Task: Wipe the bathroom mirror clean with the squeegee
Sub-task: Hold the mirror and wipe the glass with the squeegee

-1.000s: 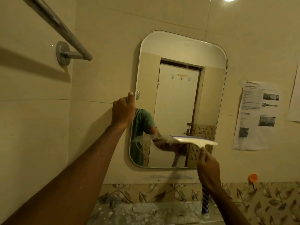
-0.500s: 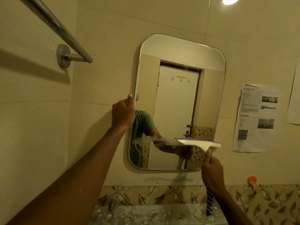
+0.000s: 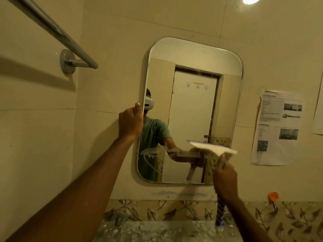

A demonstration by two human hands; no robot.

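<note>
A rounded rectangular mirror (image 3: 195,105) hangs on the beige tiled wall. My left hand (image 3: 130,122) grips its left edge at mid height. My right hand (image 3: 225,179) is shut on the handle of a squeegee (image 3: 212,146), whose white blade lies flat against the glass at the lower right. The blue-striped handle end sticks out below my fist. White foam streaks (image 3: 148,158) remain on the lower left of the glass.
A chrome towel bar (image 3: 57,34) juts from the wall at upper left. Printed paper sheets (image 3: 277,127) are stuck right of the mirror. An orange hook (image 3: 273,196) sits low right. A speckled ledge (image 3: 157,231) runs below, under a leaf-pattern tile border.
The squeegee and my right hand have slid slightly rightward along the lower glass. My left hand keeps its hold on the mirror edge. The view has shifted, and the headset reflection now shows.
</note>
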